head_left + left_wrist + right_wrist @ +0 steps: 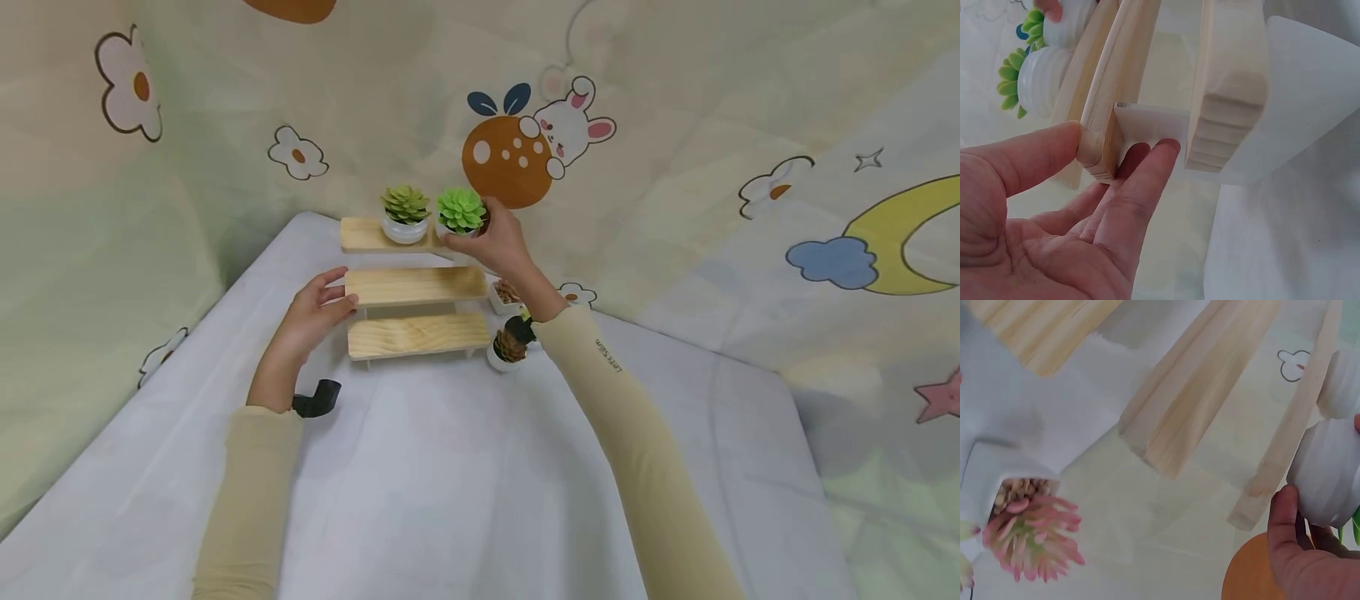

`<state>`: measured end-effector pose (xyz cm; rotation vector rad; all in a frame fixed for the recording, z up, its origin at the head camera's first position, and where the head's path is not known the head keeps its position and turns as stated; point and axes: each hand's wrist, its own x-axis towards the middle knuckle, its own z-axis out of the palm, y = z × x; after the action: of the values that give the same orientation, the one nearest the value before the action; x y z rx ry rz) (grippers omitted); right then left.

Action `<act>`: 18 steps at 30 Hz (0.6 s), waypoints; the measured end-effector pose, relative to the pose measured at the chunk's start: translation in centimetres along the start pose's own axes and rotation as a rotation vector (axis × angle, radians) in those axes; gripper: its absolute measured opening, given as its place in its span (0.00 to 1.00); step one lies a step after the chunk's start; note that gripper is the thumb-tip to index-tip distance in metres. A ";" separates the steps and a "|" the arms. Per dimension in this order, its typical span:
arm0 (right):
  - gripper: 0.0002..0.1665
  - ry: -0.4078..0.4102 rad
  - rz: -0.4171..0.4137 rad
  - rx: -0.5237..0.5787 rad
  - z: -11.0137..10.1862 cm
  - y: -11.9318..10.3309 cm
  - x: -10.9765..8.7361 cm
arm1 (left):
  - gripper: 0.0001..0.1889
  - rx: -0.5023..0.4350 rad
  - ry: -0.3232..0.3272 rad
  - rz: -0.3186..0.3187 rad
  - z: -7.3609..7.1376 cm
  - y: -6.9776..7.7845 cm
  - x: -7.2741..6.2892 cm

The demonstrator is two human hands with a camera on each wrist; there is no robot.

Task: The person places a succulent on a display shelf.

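Note:
A three-tier wooden shelf (416,286) with white supports stands on the white-covered table. My right hand (501,243) holds a bright green succulent (461,208) by its white pot (1327,478), at the right end of the top board. Beside it on that board is a duller green succulent (405,206) in a round white pot. My left hand (309,315) grips the left end of the middle board. In the left wrist view its thumb presses the board's edge (1096,147), and the other fingers reach underneath beside the white support (1154,125).
Right of the shelf, a square white pot with a pink-tipped succulent (1035,537) and a round pot with a brownish succulent (510,347) stand on the table (435,467), partly behind the right wrist. A printed cloth backdrop (375,100) rises close behind the shelf.

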<state>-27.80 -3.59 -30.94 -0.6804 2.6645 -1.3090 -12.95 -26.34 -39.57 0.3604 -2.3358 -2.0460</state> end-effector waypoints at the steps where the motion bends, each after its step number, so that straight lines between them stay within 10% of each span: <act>1: 0.41 -0.001 0.001 0.000 0.1 0.1 0.1 | 0.33 -0.006 -0.003 0.000 0.1 0.0 0.0; 18: 0.35 -0.041 0.031 0.064 0.3 0.4 0.6 | 0.34 -0.009 -0.007 0.007 0.2 0.1 -0.2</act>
<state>-28.41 -3.88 -31.33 -0.6478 2.5782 -1.3512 -12.83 -26.13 -39.43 0.3456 -2.3270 -2.0578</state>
